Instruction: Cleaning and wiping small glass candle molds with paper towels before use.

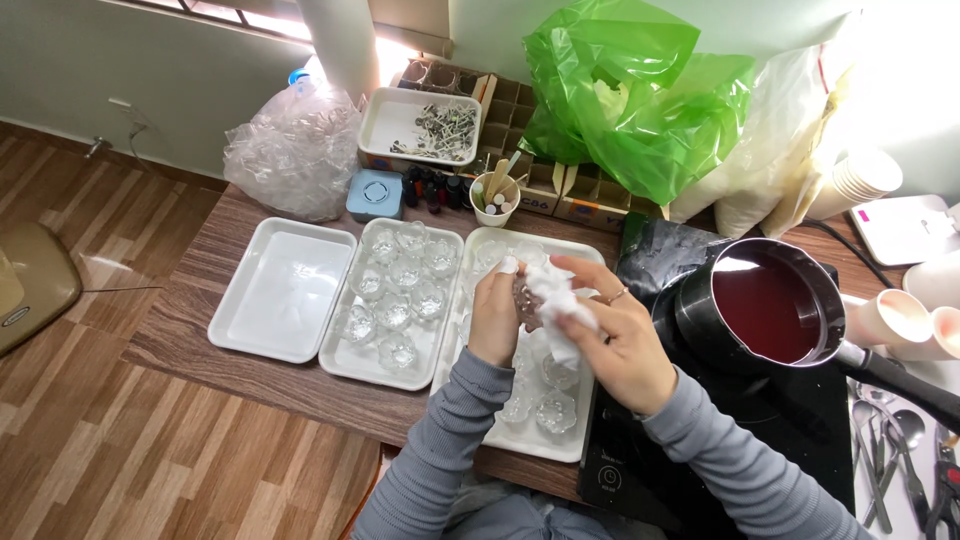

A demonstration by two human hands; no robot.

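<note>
My left hand grips a small clear glass cup above the right-hand white tray. My right hand presses a white tissue against that cup, fingers wrapped around the cloth. Below my hands the tray holds several clear flower-shaped glass cups. The middle white tray carries several more of the same cups. An empty white tray lies furthest left.
A dark pot of red liquid sits on a black hob at the right. Spoons and tools lie beyond it. Green plastic bag, cardboard boxes, a paper cup of sticks and a clear bag line the back.
</note>
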